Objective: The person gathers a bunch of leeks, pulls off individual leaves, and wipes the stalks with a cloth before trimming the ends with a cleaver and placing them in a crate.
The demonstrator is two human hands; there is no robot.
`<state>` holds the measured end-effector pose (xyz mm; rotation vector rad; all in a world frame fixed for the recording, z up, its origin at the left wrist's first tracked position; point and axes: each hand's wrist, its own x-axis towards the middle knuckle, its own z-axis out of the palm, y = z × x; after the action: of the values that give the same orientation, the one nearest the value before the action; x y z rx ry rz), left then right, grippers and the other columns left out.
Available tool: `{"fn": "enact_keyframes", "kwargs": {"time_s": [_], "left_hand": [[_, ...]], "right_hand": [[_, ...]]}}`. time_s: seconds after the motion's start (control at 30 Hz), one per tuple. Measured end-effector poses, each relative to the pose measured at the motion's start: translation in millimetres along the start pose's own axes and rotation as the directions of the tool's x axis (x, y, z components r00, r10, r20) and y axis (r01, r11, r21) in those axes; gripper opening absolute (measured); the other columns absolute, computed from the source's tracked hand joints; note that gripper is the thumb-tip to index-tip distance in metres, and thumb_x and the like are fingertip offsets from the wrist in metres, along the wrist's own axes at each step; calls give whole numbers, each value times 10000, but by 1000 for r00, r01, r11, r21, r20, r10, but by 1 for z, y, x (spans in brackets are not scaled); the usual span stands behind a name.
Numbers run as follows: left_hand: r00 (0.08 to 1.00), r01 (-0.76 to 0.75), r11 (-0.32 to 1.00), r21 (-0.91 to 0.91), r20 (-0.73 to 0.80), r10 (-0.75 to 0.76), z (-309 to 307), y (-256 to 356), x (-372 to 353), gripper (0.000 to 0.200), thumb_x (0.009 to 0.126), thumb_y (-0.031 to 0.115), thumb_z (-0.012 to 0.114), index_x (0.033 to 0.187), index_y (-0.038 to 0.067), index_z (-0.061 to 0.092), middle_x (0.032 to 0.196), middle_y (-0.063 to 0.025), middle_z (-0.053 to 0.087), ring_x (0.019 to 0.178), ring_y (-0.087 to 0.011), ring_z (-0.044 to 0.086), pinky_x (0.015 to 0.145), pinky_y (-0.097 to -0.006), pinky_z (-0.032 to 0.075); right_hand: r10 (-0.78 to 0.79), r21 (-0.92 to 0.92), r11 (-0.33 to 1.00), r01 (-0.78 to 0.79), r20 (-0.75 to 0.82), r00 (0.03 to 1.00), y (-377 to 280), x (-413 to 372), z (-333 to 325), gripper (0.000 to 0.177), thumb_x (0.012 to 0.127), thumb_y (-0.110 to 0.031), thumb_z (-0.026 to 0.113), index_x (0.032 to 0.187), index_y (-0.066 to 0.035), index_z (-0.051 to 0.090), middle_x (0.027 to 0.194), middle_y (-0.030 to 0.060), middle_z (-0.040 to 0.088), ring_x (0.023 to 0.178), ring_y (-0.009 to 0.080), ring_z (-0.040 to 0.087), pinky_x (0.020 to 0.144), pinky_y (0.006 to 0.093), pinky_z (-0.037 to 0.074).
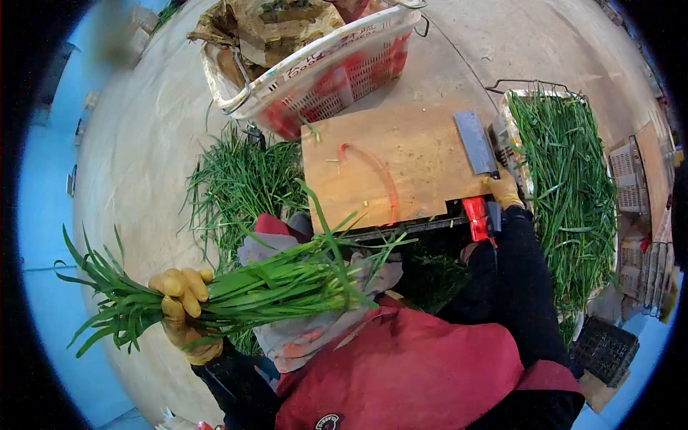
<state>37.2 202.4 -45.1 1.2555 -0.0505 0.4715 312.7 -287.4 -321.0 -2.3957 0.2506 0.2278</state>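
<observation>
My left hand (183, 308), in a yellow glove, grips a bunch of long green leaves (287, 283) and holds it sideways over my lap, tips pointing left and right. My right hand (505, 190), also gloved in yellow, holds the handle of a cleaver (476, 142). The blade lies flat on the right edge of a wooden cutting board (380, 161). A red rubber band (380, 172) lies curved on the board's middle.
A pile of loose greens (240, 183) lies on the concrete floor left of the board. A tray full of greens (570, 186) stands on the right. A white-and-red plastic basket (322, 68) stuffed with cardboard sits beyond the board. Stacked crates stand at far right.
</observation>
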Motion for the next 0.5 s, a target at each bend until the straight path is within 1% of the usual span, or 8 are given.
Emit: {"fn": "enact_keyframes", "kwargs": {"time_s": [0.07,0.1,0.13,0.2,0.3,0.4,0.43,0.5], "left_hand": [[1000,-6,1000,8,-17,6,-2,0,-3,183,925,212,628,1017,69,561,702,7,488,756,-149,507,940,-384,459],[1000,-12,1000,13,-28,13,-3,1,-5,183,924,213,628,1018,71,562,701,8,486,755,-148,506,942,-384,458],[999,-13,1000,22,-29,14,-1,2,-6,186,924,216,628,1019,71,561,700,8,483,755,-148,506,940,-384,459],[1000,-10,999,39,-27,11,4,3,-5,190,924,220,628,1022,71,561,698,10,476,753,-146,505,937,-384,459],[1000,-11,999,48,-19,11,0,3,-8,204,923,234,629,1024,73,555,699,12,464,751,-143,496,935,-382,457],[999,-13,999,39,-31,15,2,5,-9,206,921,237,633,1020,74,556,702,16,454,748,-140,486,930,-382,455],[999,-15,999,37,-30,16,1,5,-9,206,920,238,634,1020,76,555,703,16,453,748,-140,484,927,-381,455],[1000,-15,999,32,-26,16,-1,6,-10,208,918,241,636,1019,78,554,706,17,451,747,-140,479,922,-381,455]], "right_hand": [[21,7,1000,-21,39,999,-1,-5,-14,649,711,-205,721,1297,1,533,1204,237,611,1159,344,567,983,373,434],[70,-63,996,-65,83,994,34,17,-6,629,734,-207,704,1310,-25,529,1236,241,588,1156,379,556,986,388,434],[-8,-120,993,9,9,1000,45,21,2,624,742,-202,696,1319,-39,522,1238,239,585,1157,384,551,981,399,439],[-170,-247,960,135,-126,977,55,23,10,615,760,-193,679,1337,-67,509,1240,233,579,1157,394,542,970,422,449],[-50,-399,917,9,-93,994,2,1,-1,599,762,-180,674,1332,-100,509,1198,224,587,1157,385,537,947,446,466],[-180,-483,871,93,-138,974,-18,-11,1,549,742,-150,685,1271,-101,549,1137,217,601,1108,372,562,910,453,483],[-218,-529,845,71,-219,951,-43,-25,0,495,727,-110,687,1208,-87,572,1135,201,605,1034,371,593,873,437,497],[-371,-400,878,262,-224,901,-49,-19,19,471,740,-95,669,1201,-89,570,1105,191,619,981,374,607,842,432,501]]}}
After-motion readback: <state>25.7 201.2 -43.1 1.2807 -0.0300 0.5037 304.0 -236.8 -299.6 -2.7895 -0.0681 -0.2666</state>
